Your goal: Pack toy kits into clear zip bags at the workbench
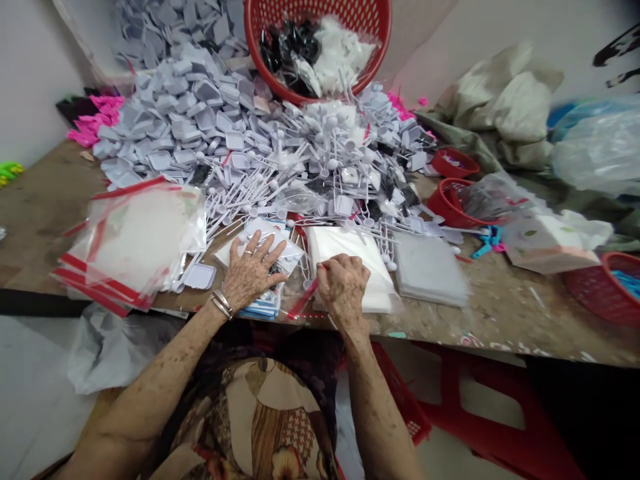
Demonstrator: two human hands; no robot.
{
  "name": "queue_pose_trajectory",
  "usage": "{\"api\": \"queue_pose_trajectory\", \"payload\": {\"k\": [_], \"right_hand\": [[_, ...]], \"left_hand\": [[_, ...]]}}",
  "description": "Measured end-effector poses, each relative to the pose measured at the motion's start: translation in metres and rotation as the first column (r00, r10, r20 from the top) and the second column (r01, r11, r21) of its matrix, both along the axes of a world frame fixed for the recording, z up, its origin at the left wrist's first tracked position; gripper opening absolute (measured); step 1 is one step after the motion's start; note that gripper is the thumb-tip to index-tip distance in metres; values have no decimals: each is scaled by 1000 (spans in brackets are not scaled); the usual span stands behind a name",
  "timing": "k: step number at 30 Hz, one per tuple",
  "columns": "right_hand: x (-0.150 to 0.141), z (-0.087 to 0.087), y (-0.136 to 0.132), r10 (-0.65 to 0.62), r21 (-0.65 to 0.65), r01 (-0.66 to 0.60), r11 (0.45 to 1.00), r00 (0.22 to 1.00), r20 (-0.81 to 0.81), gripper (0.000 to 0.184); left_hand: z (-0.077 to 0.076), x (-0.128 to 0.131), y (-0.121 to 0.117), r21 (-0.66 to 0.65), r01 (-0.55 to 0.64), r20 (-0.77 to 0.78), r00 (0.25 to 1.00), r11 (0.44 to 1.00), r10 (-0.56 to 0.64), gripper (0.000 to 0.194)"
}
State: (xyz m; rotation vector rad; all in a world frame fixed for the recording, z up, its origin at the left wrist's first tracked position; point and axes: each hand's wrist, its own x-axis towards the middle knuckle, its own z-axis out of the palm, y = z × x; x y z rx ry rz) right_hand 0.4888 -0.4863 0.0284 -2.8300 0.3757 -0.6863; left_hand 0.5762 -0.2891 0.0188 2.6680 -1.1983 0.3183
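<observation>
On a brown worktop (505, 300), before a pale wall (25, 87), a large heap of pale lilac plastic pieces (180, 113), with thin spoon-like pieces (240, 193) at its near side. Above the heap, a red basket (253, 40) with black and white contents.

Near the front edge, between red-edged bags (135, 233) on the left and a stack of white sheets (377, 267) on the right, a clear packet (263, 230): thin, shiny, a little wrinkled, partly covered by the left hand (253, 270). Just under it, towards the edge, blue-and-white cards (263, 308), looking flat and piled.

Left hand wide open, palm down, fingers spread over the packet, pressing or resting, without any visible grip. Right hand (344, 283) curled nearly closed above the left part of the white sheets, thumb and forefinger drawn together; not possible to tell about anything small in this pinch. Just beside it, a red strip (303, 300), slanting.

By judgement, at the step of steadying and arranging the packet by hand. For the next move, probably necessary: light pressure from the left, precise fingertips from the right, and care against slipping or creasing of the thin plastic.
</observation>
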Motion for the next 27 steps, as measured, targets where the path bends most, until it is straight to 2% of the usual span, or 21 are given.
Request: {"api": "queue_pose_trajectory", "payload": {"k": [4,6,7,8,10,12,13,14,15,17,18,20,22,23,25,27], "right_hand": [[-25,5,5,-125,114,108,988,979,162,23],[-48,11,15,-189,288,122,950,958,215,24],[-60,13,22,-172,424,83,902,969,175,24],[-72,13,31,-124,583,56,811,989,78,24],[-90,9,48,10,843,89,531,994,-111,29],[-98,0,63,88,956,174,238,976,-199,36],[-98,-5,68,106,973,200,116,972,-212,39],[-96,-10,72,118,977,212,18,970,-212,41],[-93,-15,75,130,975,213,-58,970,-204,41],[-86,-19,78,144,969,198,-148,974,-177,36],[-83,-19,78,137,968,185,-169,977,-163,35],[-79,-16,77,109,973,155,-173,984,-137,33],[-78,-10,76,94,980,137,-141,988,-124,32],[-79,-7,75,97,984,137,-116,987,-126,31],[-80,-2,72,102,989,142,-41,985,-137,30],[-83,1,70,84,986,144,79,985,-150,29]], "left_hand": [[10,-10,8,-53,10,10,1000,999,-10,63],[15,-28,14,-169,-18,-19,1000,986,15,55],[16,-39,18,-247,-43,-65,998,968,28,48],[18,-51,21,-331,-67,-135,991,941,23,40],[20,-72,27,-429,-121,-354,934,895,-43,28],[20,-87,31,-419,-224,-599,796,880,-83,23],[20,-91,32,-385,-280,-704,705,879,-84,23],[20,-93,33,-346,-333,-790,607,877,-81,24],[19,-94,33,-305,-376,-859,505,875,-83,26],[18,-94,32,-229,-428,-951,290,874,-107,30],[17,-94,31,-192,-443,-976,177,875,-125,32],[17,-96,27,-139,-488,-984,-30,862,-176,36],[18,-100,21,-139,-575,-945,-167,806,-282,39],[19,-104,18,-151,-629,-916,-201,762,-347,39],[21,-111,11,-171,-731,-865,-209,660,-455,39],[21,-118,3,-165,-799,-844,-189,579,-502,39]]}}
